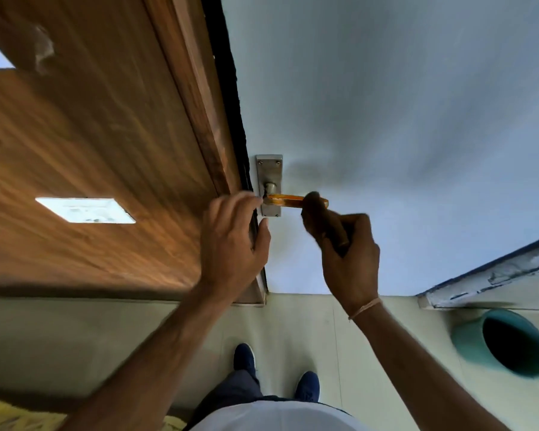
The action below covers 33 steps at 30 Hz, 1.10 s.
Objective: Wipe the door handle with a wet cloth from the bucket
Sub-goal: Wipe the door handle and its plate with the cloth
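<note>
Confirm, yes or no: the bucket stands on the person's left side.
No, the bucket sits on the floor at the person's right, below the right hand.

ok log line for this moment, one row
step: wiping | right hand: dark cloth on handle | left hand: open at door edge | bucket: floor, right

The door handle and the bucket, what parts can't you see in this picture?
- Door handle: its far end is covered by the dark cloth in the right hand, head view.
- Cloth: blurred; wetness unclear.
- Bucket: inside too dark to see.
- Left hand: fingertips blurred at the door edge.
</note>
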Each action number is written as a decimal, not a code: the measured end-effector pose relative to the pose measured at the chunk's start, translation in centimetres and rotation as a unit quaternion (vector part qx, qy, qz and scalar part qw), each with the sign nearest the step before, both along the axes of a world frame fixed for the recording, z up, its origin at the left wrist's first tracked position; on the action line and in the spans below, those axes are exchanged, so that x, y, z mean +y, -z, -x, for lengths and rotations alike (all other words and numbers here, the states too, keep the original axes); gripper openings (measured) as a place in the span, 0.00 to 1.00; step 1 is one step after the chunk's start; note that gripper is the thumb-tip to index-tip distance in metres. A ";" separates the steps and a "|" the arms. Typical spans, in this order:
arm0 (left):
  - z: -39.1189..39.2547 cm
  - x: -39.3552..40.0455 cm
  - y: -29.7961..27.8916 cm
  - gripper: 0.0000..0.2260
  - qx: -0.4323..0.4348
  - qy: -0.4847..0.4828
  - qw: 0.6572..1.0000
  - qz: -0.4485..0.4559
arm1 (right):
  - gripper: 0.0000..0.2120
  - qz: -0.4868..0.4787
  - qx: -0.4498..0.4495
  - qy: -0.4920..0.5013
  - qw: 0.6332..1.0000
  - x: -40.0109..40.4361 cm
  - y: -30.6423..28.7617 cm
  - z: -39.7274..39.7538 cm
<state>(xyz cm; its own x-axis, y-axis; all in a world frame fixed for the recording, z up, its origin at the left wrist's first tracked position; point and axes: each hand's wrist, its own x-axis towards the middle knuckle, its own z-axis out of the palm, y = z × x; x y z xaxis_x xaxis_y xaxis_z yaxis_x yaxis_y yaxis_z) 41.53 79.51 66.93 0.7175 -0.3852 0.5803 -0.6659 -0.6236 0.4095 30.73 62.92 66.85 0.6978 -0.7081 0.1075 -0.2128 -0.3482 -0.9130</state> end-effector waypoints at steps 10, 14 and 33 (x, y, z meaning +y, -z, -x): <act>-5.0 2.1 1.1 0.42 -0.175 -0.083 0.978 -0.077 | 0.23 0.424 -0.001 -0.127 0.897 0.9 0.7 -8.4; -6.9 2.7 1.9 0.41 -0.218 -0.075 0.969 -0.090 | 0.26 0.490 0.041 -0.155 0.857 2.1 3.3 -9.1; -9.0 1.9 4.2 0.46 -0.263 -0.075 0.960 -0.054 | 0.35 0.436 0.096 -0.034 0.894 1.5 4.3 -6.1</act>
